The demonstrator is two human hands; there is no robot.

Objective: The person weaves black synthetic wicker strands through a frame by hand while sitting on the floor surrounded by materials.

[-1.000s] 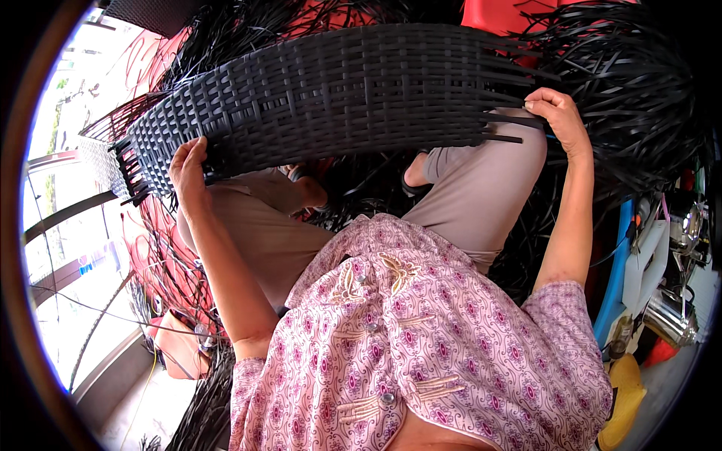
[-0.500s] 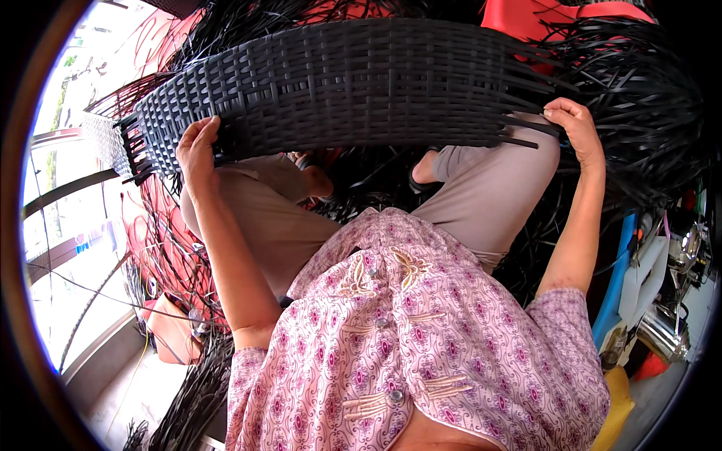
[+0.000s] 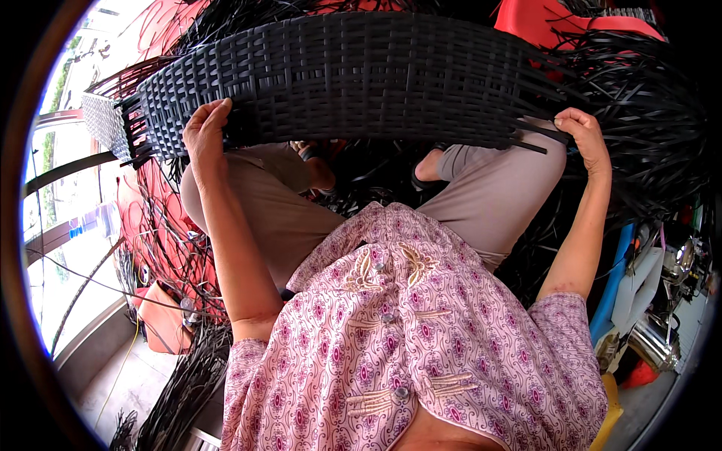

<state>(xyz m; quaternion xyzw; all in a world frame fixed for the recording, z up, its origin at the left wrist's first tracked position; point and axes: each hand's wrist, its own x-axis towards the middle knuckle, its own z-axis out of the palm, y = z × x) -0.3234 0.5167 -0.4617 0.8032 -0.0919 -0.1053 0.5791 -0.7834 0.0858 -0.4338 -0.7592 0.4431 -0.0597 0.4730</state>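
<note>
A long curved panel of woven black plastic strips stretches across my knees. Loose strip ends stick out on its right side. My left hand is closed at the panel's lower left edge, with thumb and forefinger pinched on the weave. At the far right my right hand pinches the tip of one black strip that runs out of the panel's lower right corner. The fingertips partly hide that strip's end. Below it, another loose strip end lies over my right knee.
Heaps of loose black strips lie on the right and behind the panel. A red plastic chair stands at the back right. Shiny metal vessels sit at lower right. A peach-coloured bag-like object lies on the left floor.
My left hand has shifted slightly up along the panel's edge. My right hand keeps its pinch on the strip, and the whole view has moved a little.
</note>
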